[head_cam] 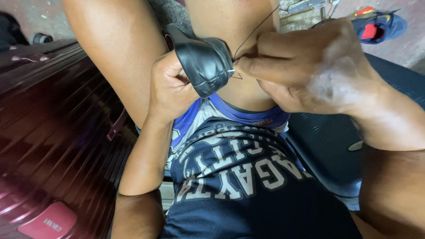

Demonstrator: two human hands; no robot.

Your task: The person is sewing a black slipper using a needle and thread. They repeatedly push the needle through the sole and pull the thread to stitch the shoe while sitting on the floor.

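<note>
Ribbed dark-red suitcase [57, 132] along the left side; dark blue ribbed case [327, 150] at right. Grey concrete floor [35, 15] beyond the knees, with a blue and red shoe [380, 24] lying at upper right. Black leather shoe [201, 62] held up between the knees, above the lap. Left hand [170, 88] clenched around the shoe's underside. Right hand [305, 66] pinching a needle [232, 71] at the shoe's edge, black thread [254, 31] running upward.
</note>
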